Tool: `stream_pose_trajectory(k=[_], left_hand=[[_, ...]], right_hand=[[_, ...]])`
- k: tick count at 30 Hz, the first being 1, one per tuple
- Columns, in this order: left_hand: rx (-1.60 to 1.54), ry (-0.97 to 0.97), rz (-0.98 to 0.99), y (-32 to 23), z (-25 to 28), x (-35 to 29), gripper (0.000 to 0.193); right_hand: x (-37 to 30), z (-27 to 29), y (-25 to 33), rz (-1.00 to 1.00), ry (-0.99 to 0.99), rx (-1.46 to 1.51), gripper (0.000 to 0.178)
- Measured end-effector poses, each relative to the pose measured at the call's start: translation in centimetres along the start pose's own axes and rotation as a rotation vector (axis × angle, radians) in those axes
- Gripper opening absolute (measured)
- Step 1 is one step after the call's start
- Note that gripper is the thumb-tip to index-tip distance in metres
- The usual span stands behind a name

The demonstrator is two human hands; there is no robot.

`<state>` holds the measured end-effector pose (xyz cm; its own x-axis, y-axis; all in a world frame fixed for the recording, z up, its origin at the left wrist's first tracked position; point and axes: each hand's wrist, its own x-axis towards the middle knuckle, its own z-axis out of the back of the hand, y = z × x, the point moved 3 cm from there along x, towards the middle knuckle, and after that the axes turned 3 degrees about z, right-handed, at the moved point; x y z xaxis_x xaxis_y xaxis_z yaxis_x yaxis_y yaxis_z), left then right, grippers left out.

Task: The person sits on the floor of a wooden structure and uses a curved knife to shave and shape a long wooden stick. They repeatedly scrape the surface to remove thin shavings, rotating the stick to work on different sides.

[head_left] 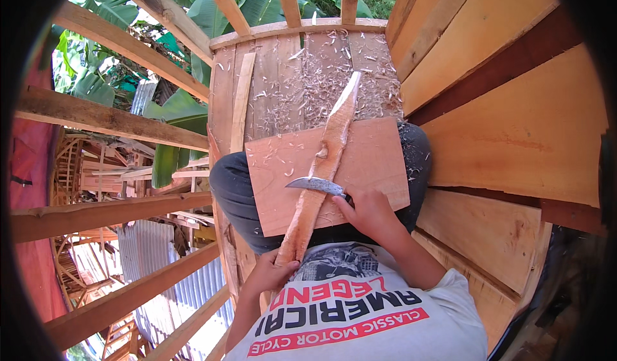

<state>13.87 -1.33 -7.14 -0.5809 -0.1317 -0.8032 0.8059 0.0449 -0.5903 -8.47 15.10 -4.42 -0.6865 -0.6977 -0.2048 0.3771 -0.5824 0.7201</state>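
A long, roughly carved piece of wood (329, 148) slants across a flat wooden board (276, 168) that rests on my lap. Its near end is gripped by my left hand (275, 272), close to my shirt. My right hand (369, 212) is closed round the handle of a knife (315, 184); most of the handle is hidden by the fingers. The curved metal blade lies across the carved wood, below its middle, with the tip pointing left. Toward its far end the wood narrows to a pale, freshly cut point beyond the board.
Curled shavings (334, 72) cover the plank floor (263, 91) ahead, where a loose wooden strip (243, 101) lies. Wooden bars (116, 126) form an open railing at left, with leaves and corrugated sheets beyond. A plank wall (514, 136) stands close on the right.
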Motion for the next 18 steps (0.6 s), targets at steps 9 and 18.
stream_pose_trajectory(k=[9, 18], left_hand=[[-0.629, 0.61, 0.096, 2.0, 1.9, 2.6, 0.042], [-0.82, 0.672, 0.32, -0.5, 2.1, 2.5, 0.046]], right_hand=[[-0.8, 0.4, -1.3, -0.485, 0.627, 1.073, 0.022], [-1.4, -1.4, -1.2, -0.542, 0.364, 1.079, 0.024]])
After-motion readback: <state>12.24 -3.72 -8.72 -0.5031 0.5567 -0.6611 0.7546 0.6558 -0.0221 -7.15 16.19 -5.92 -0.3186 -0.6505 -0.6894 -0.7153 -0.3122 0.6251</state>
